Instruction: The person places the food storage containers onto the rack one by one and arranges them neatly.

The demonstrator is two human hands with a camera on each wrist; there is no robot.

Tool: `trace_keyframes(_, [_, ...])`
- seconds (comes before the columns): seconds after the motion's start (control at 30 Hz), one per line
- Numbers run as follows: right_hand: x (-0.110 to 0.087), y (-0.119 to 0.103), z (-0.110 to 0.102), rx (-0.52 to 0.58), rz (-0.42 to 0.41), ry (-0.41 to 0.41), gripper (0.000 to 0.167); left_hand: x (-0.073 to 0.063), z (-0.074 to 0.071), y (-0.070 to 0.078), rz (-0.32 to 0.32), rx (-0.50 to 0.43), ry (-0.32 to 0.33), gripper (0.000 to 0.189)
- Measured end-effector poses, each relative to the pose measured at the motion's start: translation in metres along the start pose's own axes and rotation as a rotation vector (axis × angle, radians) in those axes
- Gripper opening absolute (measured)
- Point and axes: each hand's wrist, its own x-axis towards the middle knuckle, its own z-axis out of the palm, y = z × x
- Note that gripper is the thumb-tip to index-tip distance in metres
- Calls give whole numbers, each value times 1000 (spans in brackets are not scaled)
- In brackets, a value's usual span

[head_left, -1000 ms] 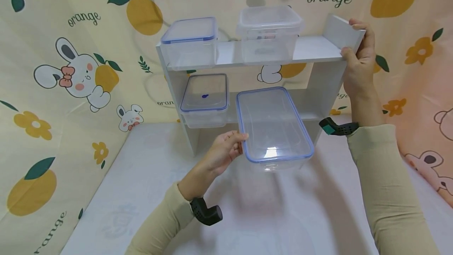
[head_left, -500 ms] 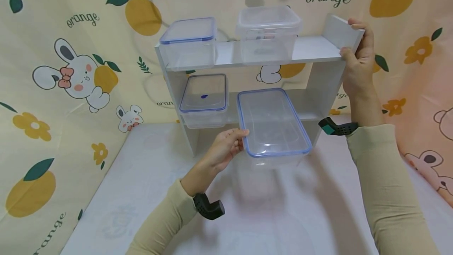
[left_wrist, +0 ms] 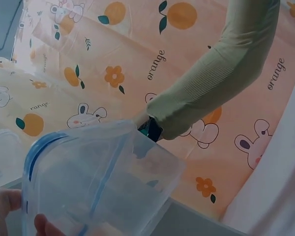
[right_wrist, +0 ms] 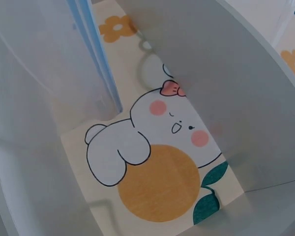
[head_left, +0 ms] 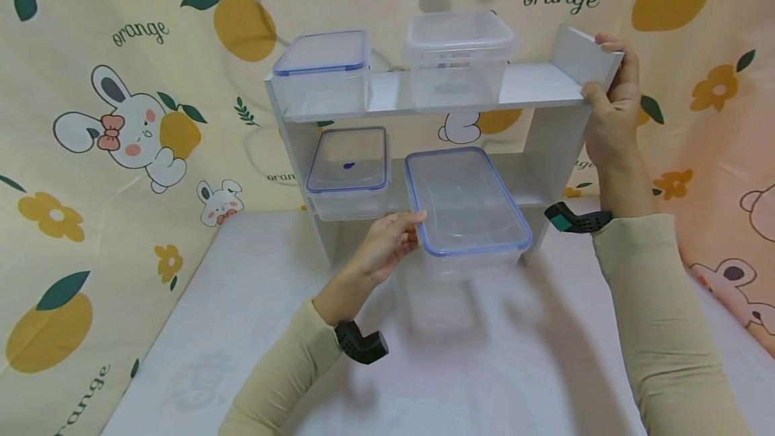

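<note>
My left hand [head_left: 387, 244] pinches the left rim of a clear food container [head_left: 469, 204] with a blue-edged lid. The container is held at the front of the middle level of a white shelf unit [head_left: 554, 153], its near end jutting out over the table. In the left wrist view, the thumb and fingers [left_wrist: 5, 201] meet the container's [left_wrist: 132, 182] lid edge. My right hand [head_left: 614, 103] grips the short upright panel [head_left: 584, 52] at the shelf unit's top right. The right wrist view shows the container [right_wrist: 44, 59] inside the shelf opening, with the hand itself out of sight.
A blue-edged container [head_left: 323, 76] and a clear-lidded container [head_left: 460, 62] stand on the top board. Another blue-edged container [head_left: 348, 173] occupies the middle level's left side. Below lies the white table [head_left: 448, 369]; patterned cloth [head_left: 139, 12] hangs behind.
My left hand has moved slightly forward and the container's near end has shifted toward the shelf unit. The right hand keeps its grip on the panel.
</note>
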Motion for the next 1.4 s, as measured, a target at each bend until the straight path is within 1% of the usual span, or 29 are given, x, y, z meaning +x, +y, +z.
trace_keyframes(0.1, [0,0,0,1,-2,1,47,2,0,2,-4,10,4,14])
trace_keyframes(0.27, [1,0,0,16,-6,-3,47,4,1,3,-9,3,14,14])
trace_keyframes(0.47, [0,-1,0,20,-2,1,47,6,2,4,19,2,-3,24])
trace_keyframes(0.6, [0,0,0,12,-2,4,47,8,2,5,23,7,-7,27])
trace_keyframes(0.8, [-1,0,0,-7,-1,10,47,12,3,8,15,14,16,32])
trace_keyframes(0.9, [0,0,1,-10,1,9,48,13,4,9,-8,-13,40,30])
trace_keyframes(1.0, [0,1,1,-8,4,8,47,14,5,9,-24,-65,64,25])
trace_keyframes(1.13, [-1,0,0,-16,4,16,47,15,8,9,-10,-123,75,12])
trace_keyframes(1.2, [-1,0,0,-21,3,18,47,16,9,9,4,-140,78,8])
trace_keyframes(1.3, [-1,0,1,-20,3,15,47,16,12,8,23,-162,81,16])
trace_keyframes(1.4, [0,1,1,-17,4,14,47,17,13,7,49,-171,71,29])
